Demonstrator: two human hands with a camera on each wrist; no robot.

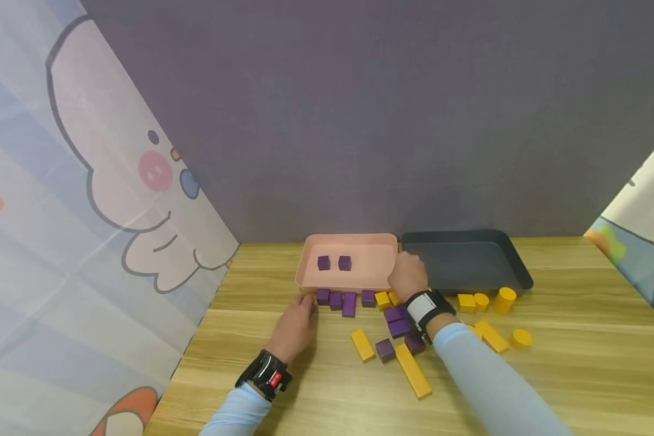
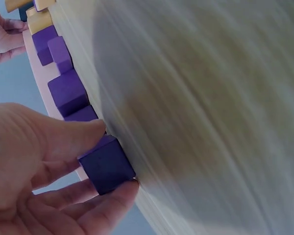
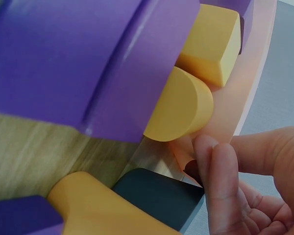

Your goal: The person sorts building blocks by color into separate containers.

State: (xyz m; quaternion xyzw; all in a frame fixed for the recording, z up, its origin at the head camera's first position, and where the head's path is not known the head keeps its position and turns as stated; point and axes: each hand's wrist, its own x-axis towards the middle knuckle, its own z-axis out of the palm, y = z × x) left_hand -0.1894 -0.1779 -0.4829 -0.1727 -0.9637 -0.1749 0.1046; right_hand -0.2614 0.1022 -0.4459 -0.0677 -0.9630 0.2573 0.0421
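My left hand [image 1: 295, 327] pinches a purple cube [image 2: 108, 166] between thumb and fingertips, at the left end of a row of blocks. In the head view that cube is mostly hidden by the fingers. The row holds purple blocks [image 1: 349, 304] and a yellow cube [image 1: 383, 301] along the front of the pink tray [image 1: 370, 245]. Inside this tray sit two purple cubes [image 1: 344, 263]. Up at the tray's right end, my right hand [image 1: 409, 275] pinches the rim with thumb and finger. A yellow rounded block [image 3: 179, 107] lies beside its fingertips.
A dark tray [image 1: 463, 266] stands right of the pink one. Purple blocks [image 1: 399, 328], a long yellow bar [image 1: 413, 370] and a yellow block [image 1: 363, 345] lie nearer me. Yellow cylinders [image 1: 504, 300] and other yellow blocks are at right. A grey wall [image 1: 387, 121] rises behind.
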